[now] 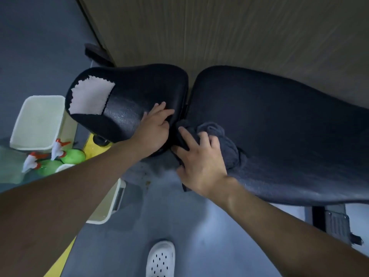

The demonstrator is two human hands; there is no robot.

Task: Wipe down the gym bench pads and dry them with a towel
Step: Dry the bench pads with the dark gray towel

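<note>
Head view. Braces the seat pad (129,104) with the left hand (155,126), fingers straight, beside the gap. Presses a bunched dark towel (221,140) onto the back pad (279,126) at its near corner with the right hand (201,162), fingers curled into cloth; thumb probably pinching beneath. Handles soft, limp, light: best wadded in the palm. Firm vinyl, likely slick; torn patch (91,96) fragile.

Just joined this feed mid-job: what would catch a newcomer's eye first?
The pale jagged patch on the seat pad, far left end, stands out most against the black cover. Next, the two hands at the gap between pads: the left hand rests on the seat pad, the right hand holds a dark grey towel on the back pad. Green spray bottles stand at the left edge.
</note>
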